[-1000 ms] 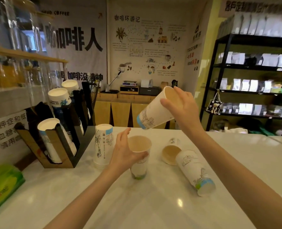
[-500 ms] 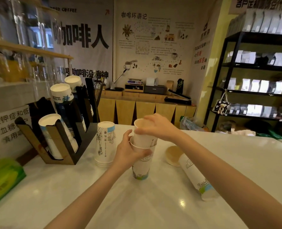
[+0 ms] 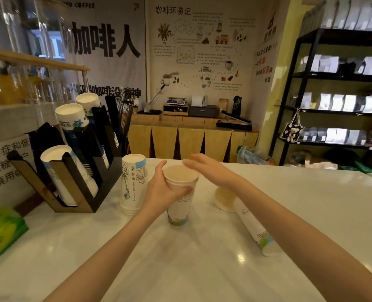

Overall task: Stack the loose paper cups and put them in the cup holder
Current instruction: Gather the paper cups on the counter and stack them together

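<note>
My left hand [image 3: 161, 190] grips an upright stack of nested paper cups [image 3: 180, 199] near its rim, at the middle of the white counter [image 3: 202, 258]. My right hand [image 3: 206, 168] hovers flat just right of the rim, fingers apart, holding nothing. An upside-down stack of cups [image 3: 133, 184] stands left of my left hand. A loose cup [image 3: 254, 227] lies on its side under my right forearm; another cup [image 3: 224, 200] lies behind it, mouth towards me. The black tilted cup holder [image 3: 80, 171] at the left holds several rows of cups.
A green packet [image 3: 0, 232] lies at the counter's left edge. A paper sign [image 3: 2, 166] stands behind the holder. Glass jars fill a wooden shelf at the upper left. A black shelving unit [image 3: 333, 94] with bags stands beyond the counter on the right.
My right hand carried a cup down from the air, pushed it into the cup held by my left hand, and has let go, now lifted just off the rim.
</note>
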### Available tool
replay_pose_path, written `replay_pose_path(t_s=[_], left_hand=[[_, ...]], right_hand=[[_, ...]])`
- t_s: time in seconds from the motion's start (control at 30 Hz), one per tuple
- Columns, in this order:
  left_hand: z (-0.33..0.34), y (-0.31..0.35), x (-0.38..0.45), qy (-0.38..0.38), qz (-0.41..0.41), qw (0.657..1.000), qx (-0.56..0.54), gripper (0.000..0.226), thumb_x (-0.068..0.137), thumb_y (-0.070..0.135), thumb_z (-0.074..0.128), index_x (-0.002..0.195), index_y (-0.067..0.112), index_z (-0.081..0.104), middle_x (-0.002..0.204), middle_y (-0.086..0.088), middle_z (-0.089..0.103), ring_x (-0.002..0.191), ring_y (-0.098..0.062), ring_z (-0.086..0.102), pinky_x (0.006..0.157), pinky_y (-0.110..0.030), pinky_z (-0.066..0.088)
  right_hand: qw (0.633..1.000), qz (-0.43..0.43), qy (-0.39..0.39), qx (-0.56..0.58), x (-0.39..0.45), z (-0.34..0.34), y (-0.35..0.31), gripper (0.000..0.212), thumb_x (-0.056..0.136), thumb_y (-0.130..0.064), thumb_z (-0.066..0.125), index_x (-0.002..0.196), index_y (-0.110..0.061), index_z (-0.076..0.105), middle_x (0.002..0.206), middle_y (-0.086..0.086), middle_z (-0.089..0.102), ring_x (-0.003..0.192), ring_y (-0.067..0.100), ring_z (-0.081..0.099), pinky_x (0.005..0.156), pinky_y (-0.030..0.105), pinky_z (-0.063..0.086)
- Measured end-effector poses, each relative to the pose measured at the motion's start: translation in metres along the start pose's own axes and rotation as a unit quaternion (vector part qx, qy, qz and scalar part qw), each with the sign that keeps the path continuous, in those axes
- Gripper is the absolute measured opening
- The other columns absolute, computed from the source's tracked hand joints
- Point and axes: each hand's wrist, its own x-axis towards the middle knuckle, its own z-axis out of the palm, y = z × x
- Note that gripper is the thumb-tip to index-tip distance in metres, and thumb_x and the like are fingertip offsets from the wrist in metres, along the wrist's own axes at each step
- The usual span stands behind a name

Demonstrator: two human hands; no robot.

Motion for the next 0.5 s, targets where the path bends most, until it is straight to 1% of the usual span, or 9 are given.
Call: replay_pose_path(t_s=[0.07,0.13,0.17,0.2,0.27,0.33,0.43,0.5], left_hand=[[0.000,-0.002,0.002,0.003,-0.007,1.000,0.009,0.104,0.060,0.035,0.081,0.140,0.024,0.017,0.141,-0.006,0.043,0.125,-0.023,0.042,0.095,-0.036,0.042],[0.001,0.000,0.000,0.003,-0.014,1.000,0.017,0.109,0.058,0.036,0.081,0.142,0.024,0.012,0.146,-0.006,0.036,0.131,-0.023,0.036,0.100,-0.039,0.039],[0.002,0.001,-0.002,0.010,-0.007,0.999,0.029,0.111,0.057,0.038,0.081,0.142,0.025,0.010,0.148,-0.005,0.031,0.133,-0.023,0.032,0.104,-0.041,0.036],[0.003,0.004,-0.006,0.025,0.010,0.998,0.054,0.113,0.056,0.040,0.082,0.142,0.025,0.009,0.150,-0.003,0.026,0.136,-0.022,0.027,0.107,-0.041,0.032],[0.005,0.013,-0.011,0.067,0.077,0.986,0.130,0.112,0.057,0.045,0.079,0.142,0.022,0.011,0.153,-0.004,0.019,0.140,-0.021,0.017,0.113,-0.039,0.020],[0.010,0.023,-0.014,0.105,0.176,0.961,0.184,0.104,0.060,0.051,0.074,0.141,0.018,0.017,0.153,-0.009,0.019,0.140,-0.023,0.016,0.114,-0.038,0.015],[0.029,0.037,-0.011,0.134,0.308,0.920,0.200,0.079,0.070,0.053,0.060,0.133,0.016,0.032,0.146,-0.016,0.033,0.137,-0.025,0.022,0.112,-0.039,0.021],[0.049,0.045,-0.010,0.108,0.379,0.895,0.209,0.063,0.075,0.047,0.055,0.128,0.016,0.040,0.140,-0.015,0.043,0.133,-0.023,0.028,0.110,-0.039,0.027]], right_hand=[[0.999,0.006,0.036,0.002,-0.004,-0.018,0.010,0.063,0.087,-0.055,0.041,0.136,-0.016,0.039,0.143,0.004,0.044,0.127,0.021,0.043,0.094,0.031,0.035],[0.998,0.022,0.064,-0.001,-0.011,-0.035,0.025,0.054,0.090,-0.050,0.042,0.131,-0.014,0.045,0.137,0.005,0.049,0.117,0.020,0.048,0.084,0.029,0.039],[0.996,0.032,0.077,-0.006,-0.015,-0.042,0.036,0.053,0.090,-0.049,0.043,0.129,-0.014,0.047,0.134,0.006,0.051,0.110,0.019,0.049,0.081,0.028,0.039],[0.995,0.045,0.092,-0.015,-0.018,-0.050,0.047,0.052,0.089,-0.048,0.045,0.128,-0.014,0.047,0.133,0.007,0.051,0.107,0.017,0.049,0.080,0.028,0.038],[0.989,0.084,0.116,-0.032,-0.023,-0.061,0.069,0.056,0.086,-0.050,0.050,0.129,-0.014,0.046,0.133,0.008,0.051,0.109,0.019,0.049,0.084,0.029,0.036],[0.982,0.139,0.119,-0.044,-0.029,-0.067,0.087,0.066,0.080,-0.053,0.056,0.132,-0.013,0.042,0.135,0.010,0.049,0.115,0.023,0.049,0.085,0.031,0.037],[0.972,0.204,0.098,-0.069,-0.040,-0.066,0.106,0.086,0.070,-0.059,0.064,0.137,-0.012,0.033,0.142,0.013,0.042,0.124,0.029,0.046,0.095,0.039,0.041],[0.966,0.231,0.090,-0.079,-0.047,-0.063,0.115,0.098,0.066,-0.061,0.066,0.140,-0.010,0.028,0.146,0.013,0.037,0.128,0.030,0.043,0.099,0.041,0.040]])
